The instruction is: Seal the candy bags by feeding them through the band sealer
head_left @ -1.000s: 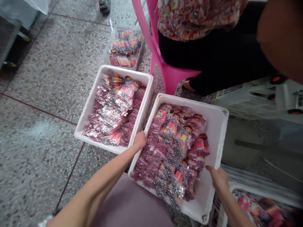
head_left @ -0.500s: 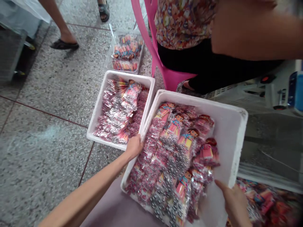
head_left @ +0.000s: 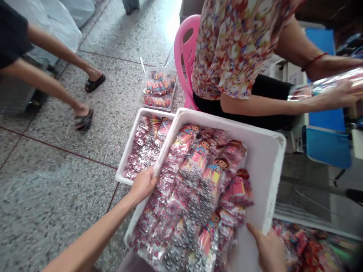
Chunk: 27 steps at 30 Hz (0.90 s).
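Note:
I hold a large white tray (head_left: 263, 158) up off the floor with both hands. My left hand (head_left: 143, 185) is closed on its left rim. On the right rim, near the bottom of the view, my right hand (head_left: 268, 249) grips with the thumb inside the tray. Several shiny pink packets with cartoon doll figures (head_left: 198, 181) fill the tray. A second white tray (head_left: 129, 151) with similar packets rests on the floor just left of it, partly hidden behind the lifted one.
A small clear box of packets (head_left: 157, 90) sits farther back beside a pink plastic chair (head_left: 184, 53). A person in a floral top (head_left: 238, 49) sits there, arms stretched right. Another person's legs in sandals (head_left: 82, 117) cross the speckled floor at left. More packets (head_left: 306, 245) lie at bottom right.
The tray in my hands has risen and shifted left, now overlapping the floor tray. The view tilted up. The person's legs at left moved into view and stepped nearer.

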### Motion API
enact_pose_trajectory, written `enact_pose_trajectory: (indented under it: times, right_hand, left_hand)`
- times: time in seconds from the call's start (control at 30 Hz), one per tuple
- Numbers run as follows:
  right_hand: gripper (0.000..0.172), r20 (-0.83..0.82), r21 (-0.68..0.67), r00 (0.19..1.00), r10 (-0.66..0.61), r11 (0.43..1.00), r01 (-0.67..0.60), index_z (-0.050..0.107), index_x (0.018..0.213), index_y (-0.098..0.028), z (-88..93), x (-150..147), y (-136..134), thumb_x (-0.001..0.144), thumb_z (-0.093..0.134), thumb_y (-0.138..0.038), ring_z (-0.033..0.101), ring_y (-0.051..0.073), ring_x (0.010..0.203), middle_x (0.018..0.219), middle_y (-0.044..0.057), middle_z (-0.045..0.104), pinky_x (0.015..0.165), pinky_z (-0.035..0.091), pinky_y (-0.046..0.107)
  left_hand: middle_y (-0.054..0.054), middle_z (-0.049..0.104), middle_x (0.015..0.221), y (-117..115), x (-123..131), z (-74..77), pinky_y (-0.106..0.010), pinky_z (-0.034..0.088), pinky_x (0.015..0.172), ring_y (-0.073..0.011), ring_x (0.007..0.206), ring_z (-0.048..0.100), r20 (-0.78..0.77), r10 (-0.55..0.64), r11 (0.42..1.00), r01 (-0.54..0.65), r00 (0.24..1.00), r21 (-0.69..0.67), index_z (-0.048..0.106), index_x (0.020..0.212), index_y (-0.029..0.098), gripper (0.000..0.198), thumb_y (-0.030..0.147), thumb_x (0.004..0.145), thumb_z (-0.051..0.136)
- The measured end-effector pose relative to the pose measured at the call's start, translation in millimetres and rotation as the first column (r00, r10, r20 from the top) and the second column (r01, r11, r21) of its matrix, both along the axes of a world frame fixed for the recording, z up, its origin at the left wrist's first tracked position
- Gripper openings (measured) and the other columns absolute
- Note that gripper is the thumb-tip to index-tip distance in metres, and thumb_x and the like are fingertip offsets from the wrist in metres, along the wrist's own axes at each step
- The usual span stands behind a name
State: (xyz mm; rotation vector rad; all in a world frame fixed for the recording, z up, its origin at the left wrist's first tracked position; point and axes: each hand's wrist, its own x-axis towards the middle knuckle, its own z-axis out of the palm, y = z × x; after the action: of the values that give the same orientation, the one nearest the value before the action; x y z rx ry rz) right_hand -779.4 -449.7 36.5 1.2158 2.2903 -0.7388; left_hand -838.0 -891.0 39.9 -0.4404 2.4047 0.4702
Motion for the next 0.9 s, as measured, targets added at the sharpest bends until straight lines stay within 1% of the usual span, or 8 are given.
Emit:
enact_pose_trajectory:
  times: [0.17, 0.37, 0.5, 0.6, 0.7, 0.77, 0.83, 0.9]
  right_hand:
    - [0.056, -0.028, -0.129, 0.998, -0.053, 0.99, 0.049, 0.071, 0.1, -0.021, -18.5, -2, -79, 0.058, 0.062, -0.057, 0.07, 0.035, 0.086, 0.09, 0.012, 0.077, 0.071, 0.052, 0.039]
    - [0.051, -0.1, -0.237, 0.987, -0.126, 0.967, 0.099, 0.072, 0.104, -0.02, -74.1, -1, -181, 0.062, 0.062, -0.048, 0.071, 0.033, 0.089, 0.096, 0.012, 0.078, 0.072, 0.052, 0.037]
    - [0.051, -0.111, -0.209, 0.981, -0.161, 0.968, 0.135, 0.069, 0.11, -0.021, -101.0, 10, -206, 0.065, 0.063, -0.044, 0.071, 0.032, 0.094, 0.103, 0.012, 0.077, 0.077, 0.053, 0.036]
    - [0.049, -0.137, -0.23, 0.975, -0.175, 0.963, 0.141, 0.068, 0.111, -0.021, -105.9, 13, -202, 0.066, 0.063, -0.04, 0.071, 0.03, 0.094, 0.103, 0.01, 0.077, 0.078, 0.054, 0.034]
    - [0.047, -0.157, -0.248, 0.971, -0.182, 0.959, 0.139, 0.067, 0.109, -0.021, -103.6, 10, -199, 0.065, 0.065, -0.038, 0.071, 0.029, 0.096, 0.103, 0.009, 0.077, 0.082, 0.053, 0.034]
    - [0.046, -0.169, -0.259, 0.968, -0.185, 0.956, 0.137, 0.067, 0.108, -0.021, -102.1, 8, -201, 0.065, 0.067, -0.04, 0.07, 0.03, 0.099, 0.104, 0.009, 0.076, 0.084, 0.052, 0.034]
    - [0.048, -0.182, -0.282, 0.964, -0.193, 0.949, 0.137, 0.066, 0.108, -0.022, -102.2, 8, -202, 0.065, 0.069, -0.041, 0.069, 0.029, 0.1, 0.106, 0.009, 0.076, 0.086, 0.052, 0.034]
    - [0.051, -0.194, -0.317, 0.959, -0.206, 0.938, 0.137, 0.065, 0.11, -0.021, -103.9, 7, -201, 0.064, 0.07, -0.043, 0.069, 0.029, 0.1, 0.108, 0.009, 0.075, 0.086, 0.052, 0.034]
  left_hand:
    - [-0.006, 0.073, 0.093, -68, -23, 10.2, -0.028, 0.042, 0.073, -0.0248, 0.089, 0.067, 0.006, -0.031, 0.996, 0.031, 0.999, -0.089, 0.06, 0.089, 0.021, 0.013, 0.025, 0.082, 0.05]
    - [-0.012, 0.072, 0.093, -140, -74, -27.2, -0.033, 0.043, 0.071, -0.0327, 0.092, 0.066, 0.029, -0.08, 0.974, 0.085, 0.996, -0.208, 0.062, 0.086, 0.02, 0.017, 0.029, 0.077, 0.051]
    - [-0.014, 0.071, 0.097, -160, -85, -53.2, -0.036, 0.046, 0.074, -0.035, 0.095, 0.066, 0.051, -0.115, 0.965, 0.124, 0.992, -0.232, 0.063, 0.094, 0.018, 0.024, 0.033, 0.081, 0.049]
    - [-0.014, 0.07, 0.1, -163, -77, -55.4, -0.039, 0.048, 0.082, -0.0354, 0.098, 0.065, 0.041, -0.106, 0.964, 0.113, 0.994, -0.239, 0.063, 0.103, 0.018, 0.037, 0.046, 0.087, 0.044]
    - [-0.012, 0.069, 0.118, -157, -51, -44.8, -0.041, 0.049, 0.095, -0.0327, 0.109, 0.064, -0.053, 0.017, 0.993, -0.023, 0.998, -0.113, 0.056, 0.127, 0.019, 0.053, 0.055, 0.089, 0.043]
    - [-0.011, 0.056, 0.143, -145, -12, -33.6, -0.044, 0.043, 0.108, -0.0323, 0.127, 0.055, -0.201, 0.127, 0.991, -0.134, 0.971, -0.018, 0.04, 0.147, 0.021, 0.066, 0.056, 0.09, 0.044]
    - [-0.009, 0.037, 0.159, -127, 48, -21.4, -0.048, 0.029, 0.121, -0.0328, 0.145, 0.036, -0.353, 0.189, 0.977, -0.211, 0.916, -0.024, 0.026, 0.155, 0.022, 0.075, 0.058, 0.092, 0.041]
    - [-0.006, 0.025, 0.166, -105, 129, -10.4, -0.047, 0.022, 0.125, -0.0287, 0.151, 0.026, -0.334, 0.235, 0.97, -0.241, 0.913, 0.024, 0.016, 0.159, 0.025, 0.077, 0.057, 0.093, 0.039]
